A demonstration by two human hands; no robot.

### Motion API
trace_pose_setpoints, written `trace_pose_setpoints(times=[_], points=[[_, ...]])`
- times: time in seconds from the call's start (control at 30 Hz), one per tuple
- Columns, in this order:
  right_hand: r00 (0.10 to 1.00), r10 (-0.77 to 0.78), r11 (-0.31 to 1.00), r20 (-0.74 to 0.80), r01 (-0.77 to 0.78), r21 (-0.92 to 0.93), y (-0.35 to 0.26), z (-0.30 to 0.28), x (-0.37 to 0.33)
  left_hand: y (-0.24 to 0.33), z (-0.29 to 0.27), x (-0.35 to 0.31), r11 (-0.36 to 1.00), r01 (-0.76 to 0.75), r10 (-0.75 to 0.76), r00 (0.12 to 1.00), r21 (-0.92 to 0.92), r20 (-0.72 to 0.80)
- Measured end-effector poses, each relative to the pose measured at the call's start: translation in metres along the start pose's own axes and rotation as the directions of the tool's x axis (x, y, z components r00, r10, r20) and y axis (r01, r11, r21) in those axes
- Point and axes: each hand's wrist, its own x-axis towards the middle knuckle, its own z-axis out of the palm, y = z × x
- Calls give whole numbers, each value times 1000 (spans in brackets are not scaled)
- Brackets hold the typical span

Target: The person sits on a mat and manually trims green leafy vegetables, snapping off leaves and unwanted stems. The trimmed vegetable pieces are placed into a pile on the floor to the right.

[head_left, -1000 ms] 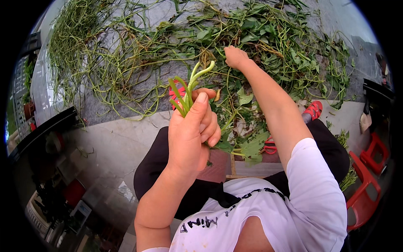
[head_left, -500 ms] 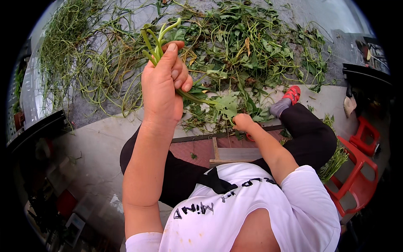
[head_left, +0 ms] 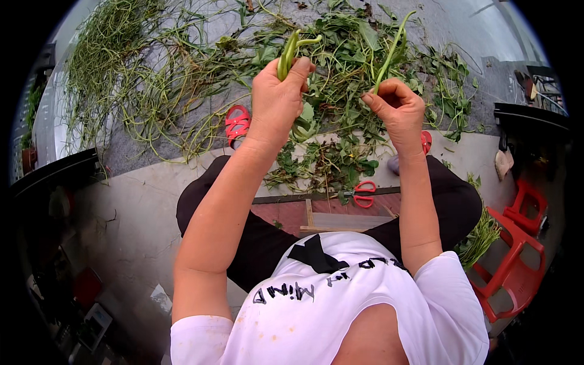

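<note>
Raised in front of me, my left hand (head_left: pixel 277 103) is closed round a small bunch of green stalks (head_left: pixel 286 59), their pale upper ends sticking out above the thumb. Lower down, green leaf shows just past that wrist. To its right, my right hand (head_left: pixel 401 112) pinches one long, thin green stalk (head_left: pixel 391 52) near its lower end, the stalk leaning up and to the right. The two hands are apart. Beneath them spreads a heap of leafy green vines (head_left: pixel 347 112). Red-handled scissors (head_left: pixel 364 196) lie closer to me, their blades partly lost among the leaves.
Long thin stalks (head_left: pixel 109 67) are strewn over the far left ground. My feet, in red sandals (head_left: pixel 238 124), flank the near part of the heap. A red plastic stool (head_left: pixel 514 261) stands at the right beside a bundle of green stalks (head_left: pixel 480 243). A wooden-edged board (head_left: pixel 340 222) lies before me.
My right hand has risen from low by the leaf near the scissors and now holds up a single stalk. My left hand has shifted right with its bunch. The scissors and left sandal have come into view.
</note>
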Motion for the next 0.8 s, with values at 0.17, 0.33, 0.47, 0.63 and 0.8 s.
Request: trace_pose_setpoints(times=[0.17, 0.33, 0.47, 0.63, 0.8], points=[[974, -216, 886, 64, 223, -406, -7, 37, -24, -32, 18, -6, 810, -316, 212, 943, 495, 255], [978, -158, 889, 134, 200, -413, -21, 40, -16, -24, 11, 2, 808, -316, 257, 949, 497, 185], [978, -46, 849, 203, 145, -509, -2, 31, -5, -9, -5, 13, 891, -316, 326, 945, 325, 27], [872, 396, 202, 287, 222, -954, 104, -14, -30, 26, -18, 16, 951, -263, 279, 956, 164, -86], [950, 287, 255, 125, 50, -966, 56, -27, -16, 24, -22, 16, 950, -260, 273, 960, 176, -57]])
